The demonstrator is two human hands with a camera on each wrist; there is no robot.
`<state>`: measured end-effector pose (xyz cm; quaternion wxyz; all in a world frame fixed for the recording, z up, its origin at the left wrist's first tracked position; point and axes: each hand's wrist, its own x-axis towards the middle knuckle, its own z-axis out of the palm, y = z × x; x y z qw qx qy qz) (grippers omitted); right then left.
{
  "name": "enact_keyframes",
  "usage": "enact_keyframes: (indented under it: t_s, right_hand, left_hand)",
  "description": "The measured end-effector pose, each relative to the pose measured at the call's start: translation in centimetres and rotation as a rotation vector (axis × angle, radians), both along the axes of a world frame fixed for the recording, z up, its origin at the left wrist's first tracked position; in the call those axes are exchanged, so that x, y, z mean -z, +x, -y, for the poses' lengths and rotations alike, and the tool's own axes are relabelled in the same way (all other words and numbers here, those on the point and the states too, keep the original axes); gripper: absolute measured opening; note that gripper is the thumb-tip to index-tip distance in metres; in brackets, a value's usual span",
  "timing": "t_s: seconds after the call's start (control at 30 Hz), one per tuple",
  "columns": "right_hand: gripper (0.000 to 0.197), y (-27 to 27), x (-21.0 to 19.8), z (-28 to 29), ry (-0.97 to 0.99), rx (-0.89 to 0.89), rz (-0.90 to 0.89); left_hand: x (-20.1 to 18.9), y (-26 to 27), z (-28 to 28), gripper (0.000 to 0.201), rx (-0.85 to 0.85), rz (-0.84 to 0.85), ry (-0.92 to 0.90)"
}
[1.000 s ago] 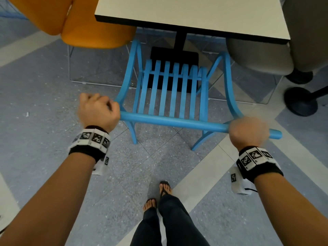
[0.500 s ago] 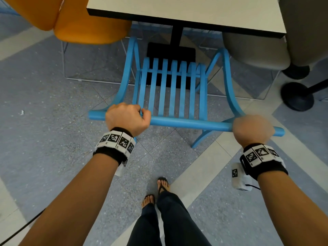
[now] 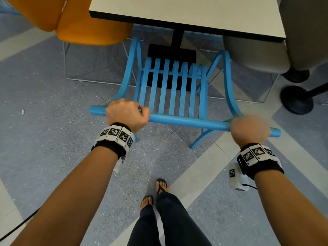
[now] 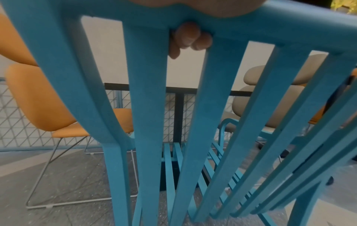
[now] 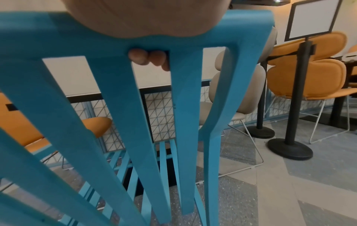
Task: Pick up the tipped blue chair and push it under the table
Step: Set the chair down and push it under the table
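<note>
The blue slatted chair (image 3: 174,89) stands upright on its legs, its seat partly beneath the white table (image 3: 195,13). My left hand (image 3: 126,114) grips the left part of the chair's top rail (image 3: 188,121), and my right hand (image 3: 248,128) grips the rail near its right end. In the left wrist view my fingertips (image 4: 190,38) curl under the rail (image 4: 251,19) between two back slats. The right wrist view shows my fingertips (image 5: 147,57) wrapped under the rail (image 5: 48,36) the same way.
An orange chair (image 3: 85,23) stands left of the table and a beige chair (image 3: 266,55) right of it. A black stanchion base (image 3: 296,100) sits on the floor at the right. The table's black pedestal (image 3: 175,48) is behind the blue seat. My feet (image 3: 156,192) are behind the chair.
My left hand slid inward along the top rail from its left end and took a grip there. The right hand kept its hold. The chair sits slightly further under the table.
</note>
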<state>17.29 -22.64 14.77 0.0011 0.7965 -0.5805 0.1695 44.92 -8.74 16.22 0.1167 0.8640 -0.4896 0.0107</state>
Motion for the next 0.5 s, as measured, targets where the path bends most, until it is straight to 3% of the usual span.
enact_keyframes:
  t_s: [0.5]
  right_hand:
    - [0.034, -0.29, -0.28, 0.17, -0.017, -0.012, 0.031]
  left_hand:
    - [0.20, -0.37, 0.07, 0.042, -0.006, 0.020, -0.056]
